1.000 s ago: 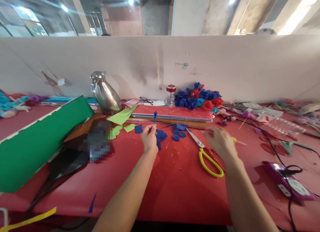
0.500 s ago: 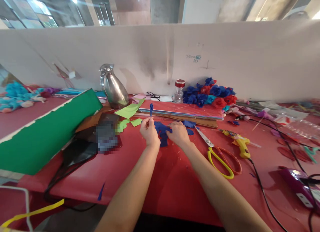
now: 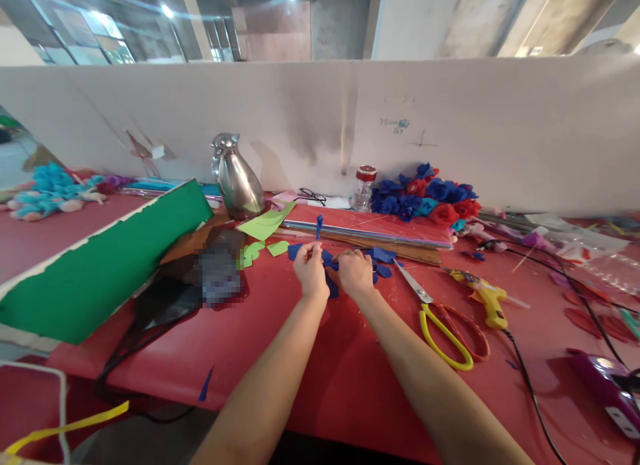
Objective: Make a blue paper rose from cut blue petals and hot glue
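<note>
My left hand (image 3: 312, 273) is closed in a pinch on a thin, twisted blue paper bud (image 3: 319, 226), which it holds upright. My right hand (image 3: 356, 273) is close beside it, over a loose pile of cut blue paper petals (image 3: 384, 255). Its fingers are curled down and pressed together at the pile, and the fingertips are partly hidden. Some petals lie between and behind the two hands. Large scissors (image 3: 425, 298) with yellow and red handles lie open just right of my right hand, their tips near the petals.
A yellow glue gun (image 3: 493, 305) with a black cord lies to the right. Behind are stacked paper sheets (image 3: 390, 226), blue and red paper flowers (image 3: 425, 191), a jar (image 3: 363, 188) and a metal jug (image 3: 237, 178). Green board (image 3: 110, 258) leans at left. A partition (image 3: 290, 118) stands behind.
The view has shifted slightly, moving the scene right and down. My right hand has moved a little left, closer to my left hand, uncovering more petals. My left hand still holds the bud.
</note>
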{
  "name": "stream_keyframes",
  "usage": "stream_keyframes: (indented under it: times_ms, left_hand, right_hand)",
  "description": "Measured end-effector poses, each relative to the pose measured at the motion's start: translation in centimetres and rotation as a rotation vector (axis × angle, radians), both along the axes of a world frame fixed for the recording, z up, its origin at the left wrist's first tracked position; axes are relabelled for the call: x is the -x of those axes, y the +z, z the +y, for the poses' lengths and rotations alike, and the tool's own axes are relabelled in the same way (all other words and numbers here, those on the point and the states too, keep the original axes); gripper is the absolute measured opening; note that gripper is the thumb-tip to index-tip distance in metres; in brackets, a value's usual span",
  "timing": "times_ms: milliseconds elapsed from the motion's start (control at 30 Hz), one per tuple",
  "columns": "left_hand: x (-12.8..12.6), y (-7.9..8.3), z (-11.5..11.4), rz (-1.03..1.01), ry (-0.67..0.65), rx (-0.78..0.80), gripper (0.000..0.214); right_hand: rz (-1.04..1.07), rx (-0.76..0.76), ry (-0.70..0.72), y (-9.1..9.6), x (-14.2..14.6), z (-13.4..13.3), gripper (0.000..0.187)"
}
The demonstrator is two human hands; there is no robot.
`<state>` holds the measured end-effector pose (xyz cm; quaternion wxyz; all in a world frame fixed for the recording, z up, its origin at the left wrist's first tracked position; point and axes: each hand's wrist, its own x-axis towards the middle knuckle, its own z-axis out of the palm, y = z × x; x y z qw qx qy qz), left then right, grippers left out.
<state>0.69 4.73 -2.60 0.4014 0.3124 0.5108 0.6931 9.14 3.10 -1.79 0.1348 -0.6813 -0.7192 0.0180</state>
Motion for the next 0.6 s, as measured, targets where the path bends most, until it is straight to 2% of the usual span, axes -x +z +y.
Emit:
stream_keyframes:
  times_ms: [167, 300, 433, 600]
  left_hand:
    - [-0.3, 0.1, -0.1, -0.058, -0.017, -0.007, 0.007]
    - [-0.5, -0.4, 0.0, -0.099, -0.048, -0.021, 0.007]
    - [-0.7, -1.2, 0.2, -0.083, -0.073, -0.027, 0.008]
    - [-0.8, -1.3, 0.0, 0.027, -0.085, -0.024, 0.009]
  right_hand:
    - [0.045, -0.029, -0.082, -0.4, 0.5, 0.1, 0.025]
    - [0.131, -0.193, -0.096, -1.0, -0.2, 0.3, 0.025]
    - [0.325, -0.346, -0.097, -1.2, -0.9, 0.4, 0.024]
    - [0.531, -0.32, -0.161, -0.8, -1.4, -0.7, 0.026]
